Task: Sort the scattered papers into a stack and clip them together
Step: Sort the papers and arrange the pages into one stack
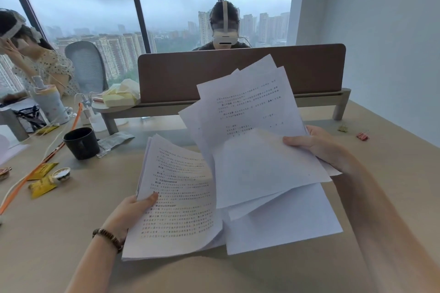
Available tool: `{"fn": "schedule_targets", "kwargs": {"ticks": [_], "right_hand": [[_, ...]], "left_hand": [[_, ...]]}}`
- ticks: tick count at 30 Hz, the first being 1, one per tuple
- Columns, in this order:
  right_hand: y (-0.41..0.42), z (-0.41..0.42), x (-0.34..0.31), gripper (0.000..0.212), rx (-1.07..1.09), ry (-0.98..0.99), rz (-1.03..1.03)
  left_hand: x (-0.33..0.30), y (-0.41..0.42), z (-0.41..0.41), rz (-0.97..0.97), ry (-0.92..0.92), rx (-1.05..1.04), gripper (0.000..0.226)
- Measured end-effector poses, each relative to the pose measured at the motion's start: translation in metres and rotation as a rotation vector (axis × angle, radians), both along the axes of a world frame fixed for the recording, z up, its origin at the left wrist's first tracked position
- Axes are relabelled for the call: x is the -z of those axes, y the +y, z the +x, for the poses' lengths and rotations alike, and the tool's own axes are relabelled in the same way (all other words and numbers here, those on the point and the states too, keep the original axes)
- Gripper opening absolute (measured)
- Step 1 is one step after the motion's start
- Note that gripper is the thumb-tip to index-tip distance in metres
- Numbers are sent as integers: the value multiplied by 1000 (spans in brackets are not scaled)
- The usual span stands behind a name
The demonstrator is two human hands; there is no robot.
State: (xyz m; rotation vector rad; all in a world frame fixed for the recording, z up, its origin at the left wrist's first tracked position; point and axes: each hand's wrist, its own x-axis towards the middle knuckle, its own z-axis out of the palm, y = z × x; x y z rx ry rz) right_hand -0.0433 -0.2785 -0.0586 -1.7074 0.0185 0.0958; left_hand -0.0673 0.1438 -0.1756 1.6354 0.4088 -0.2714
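Your left hand (pixel 129 208) pinches a thin white printed sheaf (pixel 176 197); its text is too blurred to read. Your right hand (pixel 319 145) grips fanned sheets (pixel 250 131) above the smooth beige tabletop (pixel 381 173). Two binder clips (pixel 362 136) lie right of the sheets.

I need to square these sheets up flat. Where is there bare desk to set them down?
Bare desk lies right of the fanned sheets in the right hand, short of the two binder clips. Another bare patch lies between the left hand with its neater bundle and the yellow packets. The far left around the black cup is crowded.
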Motion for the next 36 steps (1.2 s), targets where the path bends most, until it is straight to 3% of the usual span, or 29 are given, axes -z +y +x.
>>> {"fn": "schedule_targets", "kwargs": {"ticks": [5, 14, 21, 26, 28, 31, 36], "right_hand": [[-1, -1, 0, 18, 7, -27, 88], [-7, 3, 9, 28, -24, 38, 201], [10, 9, 36, 20, -28, 33, 228], [28, 12, 70, 46, 56, 84, 139], [34, 10, 80, 40, 82, 91, 72], [43, 5, 92, 25, 109, 28, 22], [53, 5, 106, 31, 102, 24, 17]], "left_hand": [[-3, -2, 0, -6, 12, 26, 29], [-5, -9, 0, 32, -12, 97, 26], [-6, -27, 1, -86, -41, 70, 24], [-12, -51, 3, -240, -64, 60, 44], [-16, -62, 3, -278, -89, 103, 47], [-18, -77, 1, -337, -159, 112, 35], [-16, -90, 0, -393, -182, 107, 37]]}}
